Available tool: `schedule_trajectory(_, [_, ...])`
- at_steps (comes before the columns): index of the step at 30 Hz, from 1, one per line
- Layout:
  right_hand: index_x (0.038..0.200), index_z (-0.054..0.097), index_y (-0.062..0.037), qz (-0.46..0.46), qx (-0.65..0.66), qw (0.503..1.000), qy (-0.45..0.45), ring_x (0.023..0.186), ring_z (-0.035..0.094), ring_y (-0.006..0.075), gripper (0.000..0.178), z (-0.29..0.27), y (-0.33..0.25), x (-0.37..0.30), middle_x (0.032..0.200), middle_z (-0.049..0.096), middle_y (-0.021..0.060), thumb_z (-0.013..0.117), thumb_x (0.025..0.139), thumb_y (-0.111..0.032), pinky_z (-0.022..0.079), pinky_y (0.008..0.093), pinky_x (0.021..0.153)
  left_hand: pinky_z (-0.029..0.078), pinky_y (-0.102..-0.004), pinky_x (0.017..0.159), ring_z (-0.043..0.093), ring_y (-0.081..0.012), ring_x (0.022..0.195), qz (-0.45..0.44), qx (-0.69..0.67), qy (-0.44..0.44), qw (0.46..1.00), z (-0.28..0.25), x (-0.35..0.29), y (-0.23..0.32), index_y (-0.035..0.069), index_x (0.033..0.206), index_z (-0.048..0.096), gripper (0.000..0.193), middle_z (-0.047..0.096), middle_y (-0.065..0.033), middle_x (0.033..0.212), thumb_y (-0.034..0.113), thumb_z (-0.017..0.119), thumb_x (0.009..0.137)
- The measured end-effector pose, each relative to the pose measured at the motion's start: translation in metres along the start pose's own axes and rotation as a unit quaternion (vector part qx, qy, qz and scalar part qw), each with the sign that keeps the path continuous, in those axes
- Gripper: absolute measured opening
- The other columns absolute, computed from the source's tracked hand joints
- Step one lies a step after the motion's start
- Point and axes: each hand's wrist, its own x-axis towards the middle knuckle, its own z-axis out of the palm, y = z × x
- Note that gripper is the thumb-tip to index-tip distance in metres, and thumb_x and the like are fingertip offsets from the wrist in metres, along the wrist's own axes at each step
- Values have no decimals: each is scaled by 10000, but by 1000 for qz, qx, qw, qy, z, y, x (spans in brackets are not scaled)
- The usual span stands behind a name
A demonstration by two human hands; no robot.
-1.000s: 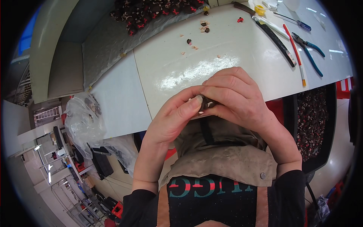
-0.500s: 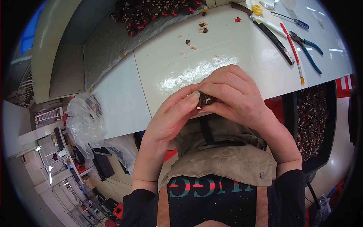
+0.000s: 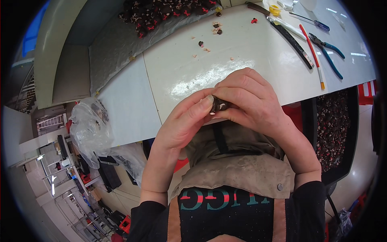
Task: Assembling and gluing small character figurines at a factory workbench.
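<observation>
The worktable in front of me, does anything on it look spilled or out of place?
Small dark bits and pale scraps lie scattered across the white tabletop, apart from the pile at the back and the dark piece you're holding; they look like stray crumbs. One red piece also lies alone near a brown handle.

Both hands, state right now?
Left hand: closed, holding a small dark-brown lumpy piece with pale bits.
Right hand: closed, holding the same piece.

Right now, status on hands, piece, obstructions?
Left hand, right hand: both pinching small dark piece. Piece partly hidden between them. Pliers, red brush off to right, apart from hands.
</observation>
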Motion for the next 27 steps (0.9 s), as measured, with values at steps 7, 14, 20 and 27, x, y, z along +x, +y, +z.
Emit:
schedule_trajectory(7, [941, 621, -45, 1, -7, 1000, 1, 815, 594, 251, 391, 1, 0, 0, 889, 624, 62, 800, 606, -134, 503, 332, 699, 399, -297, 966, 528, -150, 1091, -4, 2, 8, 1000, 0, 0, 0, -6, 1254, 500, 458, 564, -80, 1153, 329, 538, 943])
schedule_trajectory(14, [933, 619, -47, 4, -12, 1000, -1, 821, 596, 249, 384, 2, 1, -1, 886, 621, 59, 801, 608, -138, 504, 329, 703, 406, -293, 962, 535, -153, 1084, -4, 1, 17, 1000, 2, 0, 1, -15, 1256, 495, 459, 566, -85, 1152, 323, 531, 947])
schedule_trajectory(20, [934, 616, -46, 1, -8, 1000, -2, 825, 597, 248, 389, 2, 1, -1, 887, 622, 58, 803, 605, -138, 503, 327, 704, 405, -293, 966, 534, -153, 1090, -4, -5, 11, 1000, 2, 0, 2, -19, 1257, 494, 456, 567, -87, 1152, 315, 532, 947])
schedule_trajectory(27, [958, 629, -55, -3, -18, 1000, -1, 819, 585, 227, 382, 4, 2, -1, 874, 612, 47, 779, 620, -151, 490, 320, 716, 427, -315, 929, 545, -164, 1054, -7, 14, 36, 999, 5, 1, 2, -66, 1272, 447, 487, 557, -101, 1147, 287, 505, 942])
